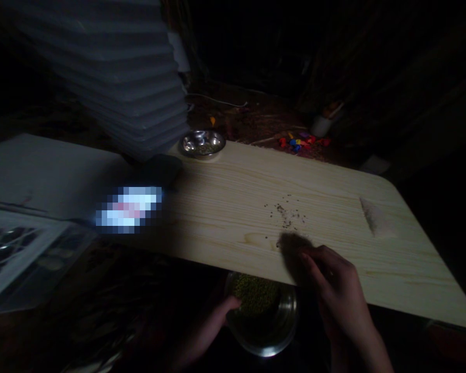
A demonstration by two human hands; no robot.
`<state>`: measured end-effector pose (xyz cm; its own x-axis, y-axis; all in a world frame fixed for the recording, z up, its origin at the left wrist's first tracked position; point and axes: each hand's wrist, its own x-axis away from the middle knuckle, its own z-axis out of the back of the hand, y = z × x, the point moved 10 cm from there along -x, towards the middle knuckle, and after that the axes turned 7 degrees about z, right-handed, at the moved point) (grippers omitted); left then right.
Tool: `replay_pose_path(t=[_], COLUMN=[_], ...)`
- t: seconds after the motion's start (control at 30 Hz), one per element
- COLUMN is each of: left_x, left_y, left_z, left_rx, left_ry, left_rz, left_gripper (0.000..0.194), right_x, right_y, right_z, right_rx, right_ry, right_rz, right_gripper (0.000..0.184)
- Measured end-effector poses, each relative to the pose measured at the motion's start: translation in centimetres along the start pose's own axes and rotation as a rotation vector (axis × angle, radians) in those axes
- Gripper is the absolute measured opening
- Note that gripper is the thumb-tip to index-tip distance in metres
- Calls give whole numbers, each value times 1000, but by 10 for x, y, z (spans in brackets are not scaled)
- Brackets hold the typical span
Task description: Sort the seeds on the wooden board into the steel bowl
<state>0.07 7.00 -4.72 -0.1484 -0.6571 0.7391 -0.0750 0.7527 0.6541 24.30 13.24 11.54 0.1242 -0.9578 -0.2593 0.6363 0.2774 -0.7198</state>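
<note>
In the dim head view, my left hand (219,317) grips the left rim of a metal bowl (289,321), its thumb over the edge. Small green beans (256,294), like mung beans, lie inside. The bowl is just below the front edge of the wooden table (225,207). My right hand (339,282) hovers over that edge, right of the bowl, thumb and fingers pinched together. Whatever is between the fingertips, if anything, cannot be made out. Small dark bits (287,215) are scattered on the tabletop beyond this hand, whose shadow falls close to them.
A lit phone (128,210) with a blurred screen is at the left. Another metal bowl (202,145) stands at the table's far edge. A small clear packet (378,217) lies at the right. A tall white ridged stack (116,77) rises behind; colourful bits (303,142) lie beyond the table.
</note>
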Motion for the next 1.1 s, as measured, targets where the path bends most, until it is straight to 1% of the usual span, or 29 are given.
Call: replay_pose_path(t=[0.1, 0.17, 0.27, 0.33, 0.4, 0.47, 0.53, 0.63, 0.7, 0.83, 0.93, 1.03, 1.1], left_x=[-1, 2, 9, 10, 9, 7, 8, 10, 10, 9, 12, 14, 13], left_y=[-6, 2, 16, 19, 19, 19, 19, 20, 21, 21, 24, 23, 18], left_z=[0, -2, -1, 1, 3, 3, 2, -1, -2, 2, 2, 10, 17], left_rx=[31, 27, -6, -17, -10, 14, 29, 48, 59, 38, 61, 49, 36], left_ry=[-5, -8, 27, 58, 68, 56, 38, 6, -2, 32, 25, 72, 117], left_rz=[50, 32, -13, -19, -34, -54, -50, -36, -40, -46, -45, -20, 16], left_gripper=[26, 28, 19, 16, 17, 19, 21, 21, 18, 20, 16, 17, 21], right_x=[-5, -13, -27, -34, -35, -31, -23, -13, -9, -10, -10, -3, 2], right_y=[-4, -9, -18, -25, -31, -35, -36, -35, -33, -38, -46, -47, -41], right_z=[1, 2, -6, -14, -19, -21, -16, -5, -2, -16, -25, -22, -11], right_rx=[-6, 5, 27, 43, 62, 66, 50, 25, 22, 23, 25, 12, 16], right_ry=[-5, 2, -21, -54, -95, -142, -169, -145, -120, -132, -173, -213, -174], right_rz=[11, 37, 88, 125, 153, 166, 160, 142, 134, 162, 203, 194, 163], right_gripper=[19, 19, 19, 19, 19, 19, 20, 19, 18, 19, 20, 22, 22])
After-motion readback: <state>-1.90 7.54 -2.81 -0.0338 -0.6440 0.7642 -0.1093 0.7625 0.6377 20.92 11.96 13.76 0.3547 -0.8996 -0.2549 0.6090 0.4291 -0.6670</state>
